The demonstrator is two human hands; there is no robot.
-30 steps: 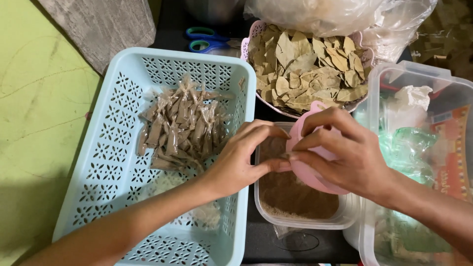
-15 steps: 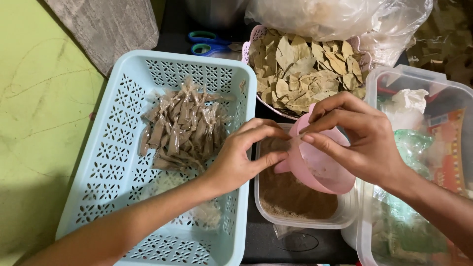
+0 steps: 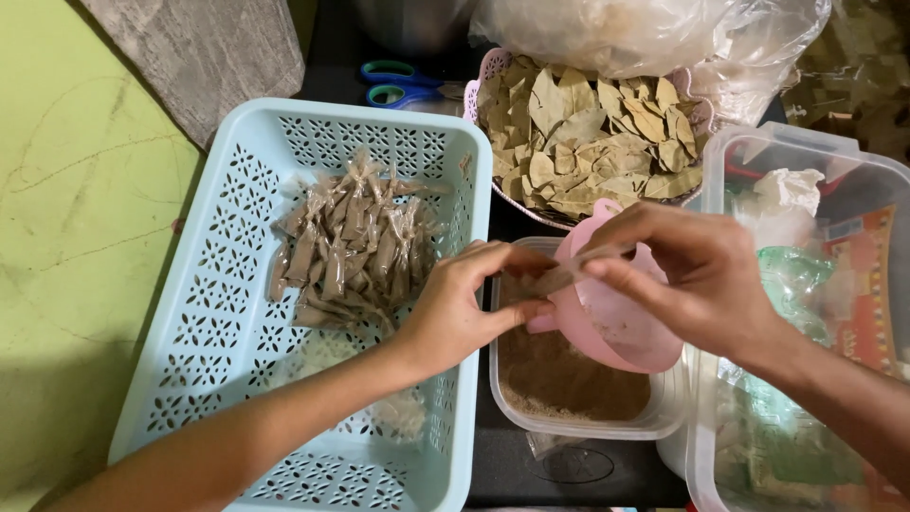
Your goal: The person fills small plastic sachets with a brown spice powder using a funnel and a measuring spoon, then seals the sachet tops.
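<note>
I see my left hand and right hand pinching a thin sachet mid-frame over the powder tub; a loose pinch could spill powder beside the funnel.

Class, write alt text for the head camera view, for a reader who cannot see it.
Two hands, left hand and right hand, stretch a small clear sachet over a tub of brown powder, beside a pink scoop. Left, a blue basket holds filled sachets; behind, a basket of dried leaves.
</note>
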